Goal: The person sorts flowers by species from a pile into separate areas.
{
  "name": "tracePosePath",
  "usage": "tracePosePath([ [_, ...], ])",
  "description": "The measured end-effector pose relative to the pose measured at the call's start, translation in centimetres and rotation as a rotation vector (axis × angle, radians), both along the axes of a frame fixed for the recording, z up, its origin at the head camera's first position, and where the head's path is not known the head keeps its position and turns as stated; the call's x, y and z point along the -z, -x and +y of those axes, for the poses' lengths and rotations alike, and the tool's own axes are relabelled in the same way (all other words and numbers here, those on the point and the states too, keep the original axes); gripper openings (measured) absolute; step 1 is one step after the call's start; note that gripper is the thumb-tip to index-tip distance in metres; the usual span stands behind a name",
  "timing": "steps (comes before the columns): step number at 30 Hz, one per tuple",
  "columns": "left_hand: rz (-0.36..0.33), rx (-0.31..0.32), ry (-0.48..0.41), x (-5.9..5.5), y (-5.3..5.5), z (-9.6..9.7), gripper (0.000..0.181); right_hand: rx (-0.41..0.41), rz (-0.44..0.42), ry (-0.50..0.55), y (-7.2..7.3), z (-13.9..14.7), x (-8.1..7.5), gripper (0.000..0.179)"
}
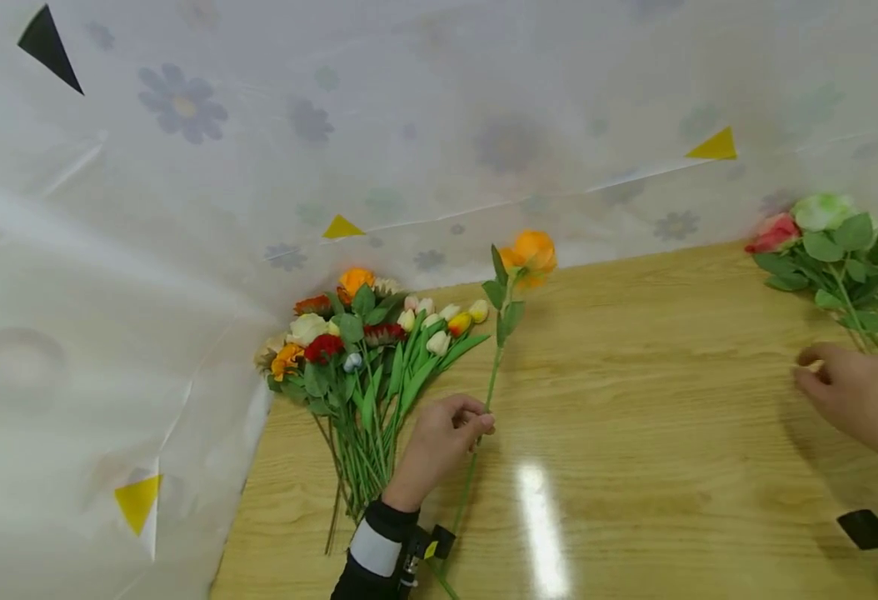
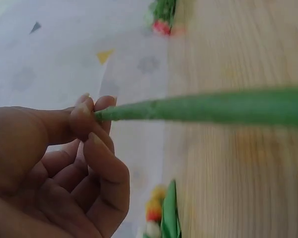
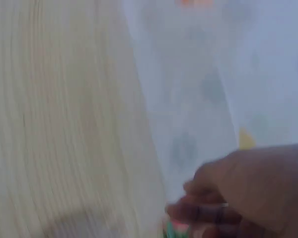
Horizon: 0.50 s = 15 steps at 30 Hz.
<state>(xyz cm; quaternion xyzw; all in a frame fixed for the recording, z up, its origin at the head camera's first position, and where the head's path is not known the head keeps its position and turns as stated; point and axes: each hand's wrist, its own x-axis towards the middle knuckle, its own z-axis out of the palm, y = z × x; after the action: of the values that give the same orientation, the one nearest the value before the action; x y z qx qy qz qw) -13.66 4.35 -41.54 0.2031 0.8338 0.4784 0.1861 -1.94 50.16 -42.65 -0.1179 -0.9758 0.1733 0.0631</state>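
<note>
My left hand (image 1: 442, 442) pinches the green stem of an orange flower (image 1: 535, 254) between thumb and fingers. The bloom points away toward the back edge of the table, with several green leaves (image 1: 512, 318) below it. In the left wrist view the stem (image 2: 203, 106) runs from the fingertips across to the right. Beside that hand, on its left, lies a mixed bunch of flowers (image 1: 322, 348) with white and yellow tulips (image 1: 439, 342). My right hand (image 1: 862, 404) is in the air with nothing in its loosely bent fingers, just in front of a second bunch with a pink rose (image 1: 775, 233).
A wooden table (image 1: 634, 467) lies under everything. White plastic sheeting (image 1: 439, 100) printed with flowers and triangles rises behind it and along the left side. The second bunch also has a pale green bloom (image 1: 824, 212) and lies at the back right.
</note>
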Motion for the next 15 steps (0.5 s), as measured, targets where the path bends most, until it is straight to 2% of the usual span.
tracePosePath([
  [1, -0.023, 0.021, -0.016, 0.0, -0.1, 0.6, 0.016, -0.079, -0.071, 0.045, 0.4, -1.7, -0.7, 0.027],
  [2, -0.043, 0.038, -0.035, 0.0, -0.1, 1.2, 0.015, -0.158, -0.088, 0.078, 0.8, -3.5, -1.0, 0.024],
  [4, -0.077, 0.065, -0.068, -0.3, -0.3, 2.5, 0.013, -0.319, -0.102, 0.225, 1.5, -7.2, -1.0, 0.022],
  [7, -0.129, 0.094, -0.126, -0.9, -0.5, 4.3, 0.012, -0.507, -0.108, 0.497, 1.9, -12.4, -0.8, 0.023],
  [11, -0.170, 0.116, -0.219, -1.5, -0.7, 6.4, 0.011, -0.660, -0.131, 0.785, 2.1, -17.0, -0.7, 0.023],
  [15, -0.167, 0.106, -0.290, -1.5, -1.0, 7.2, 0.009, -0.717, -0.119, 0.921, 2.1, -18.8, -0.3, 0.018],
])
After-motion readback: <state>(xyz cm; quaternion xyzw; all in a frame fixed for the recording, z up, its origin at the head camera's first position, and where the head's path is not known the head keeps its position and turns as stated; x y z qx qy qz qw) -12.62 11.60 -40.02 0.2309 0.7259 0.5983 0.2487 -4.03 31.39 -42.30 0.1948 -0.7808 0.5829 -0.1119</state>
